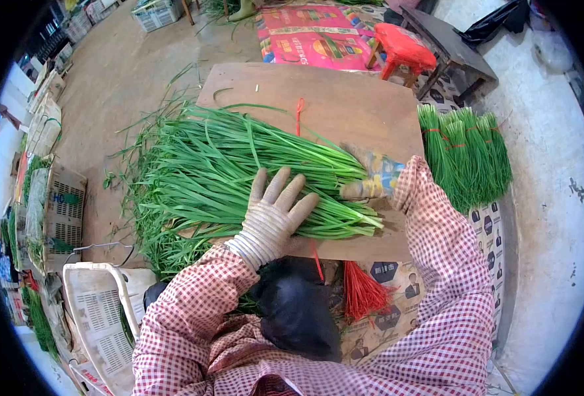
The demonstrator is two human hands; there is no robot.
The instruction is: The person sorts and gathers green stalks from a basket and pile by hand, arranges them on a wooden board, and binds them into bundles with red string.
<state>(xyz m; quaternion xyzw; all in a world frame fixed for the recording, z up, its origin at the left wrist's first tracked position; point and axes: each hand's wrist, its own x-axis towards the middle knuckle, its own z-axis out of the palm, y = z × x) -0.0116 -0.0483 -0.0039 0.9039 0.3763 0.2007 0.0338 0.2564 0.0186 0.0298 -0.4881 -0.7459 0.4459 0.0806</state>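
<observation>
Pressing down on the green stalks [226, 155] with my left hand [275, 208], pale ribbed glove, palm down, fingers spread and lying across the leaves, not wrapped round anything. My right hand [371, 178], in a stained glove with a blue-and-yellow patterned cuff, is at the pale cut ends, fingers touching the stems; can't tell how tightly they curl or whether they grip. Stalks lie sideways across a brown board [331, 86] in front of me, cut ends to the right, leaf tips fanning out past the left edge. A red tie [299, 117] pokes out on the far side of the stalks, and a red strip [317, 263] hangs at the near edge; can't tell if they're one piece. Both my sleeves are red-and-white check. Below the near edge: a bunch of red strands [363, 290], next to something black and shiny [298, 310]. Right of the board, upright bundles [463, 152] banded in red, standing close together. Beyond the board: pink printed sheet [311, 43], red stool [407, 47], dark bench [450, 49]. Over to the left, a white basket [100, 317] with a handle nearest me, slatted crate [65, 204] farther off.
</observation>
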